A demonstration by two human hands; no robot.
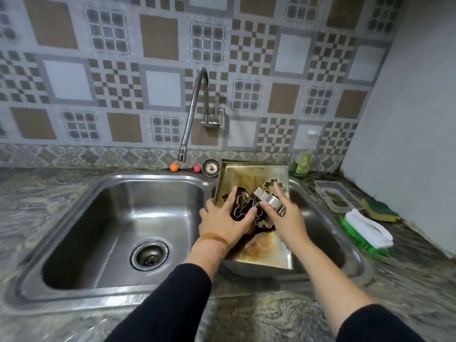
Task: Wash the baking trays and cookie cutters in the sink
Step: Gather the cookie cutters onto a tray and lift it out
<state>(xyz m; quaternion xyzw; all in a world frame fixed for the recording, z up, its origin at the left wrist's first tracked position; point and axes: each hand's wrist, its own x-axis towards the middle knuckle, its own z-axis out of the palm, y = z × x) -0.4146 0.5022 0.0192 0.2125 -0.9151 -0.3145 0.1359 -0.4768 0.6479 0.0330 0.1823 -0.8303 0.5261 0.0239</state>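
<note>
Careful: right of the sink (pixel 74 233), your left hand (pixel 223 222) and right hand (pixel 283 214) each pinch cookie cutters (pixel 246 206) over the greasy baking tray (pixel 249 176); slick metal could slip your grip.

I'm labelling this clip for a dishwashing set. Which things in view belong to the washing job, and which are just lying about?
Part of the job:
baking tray
cookie cutters, gripped by left hand and right hand
sink
faucet
scrub brush
sponge
soap bottle

Lying about:
two small balls
loose drain strainer
plastic container
</note>
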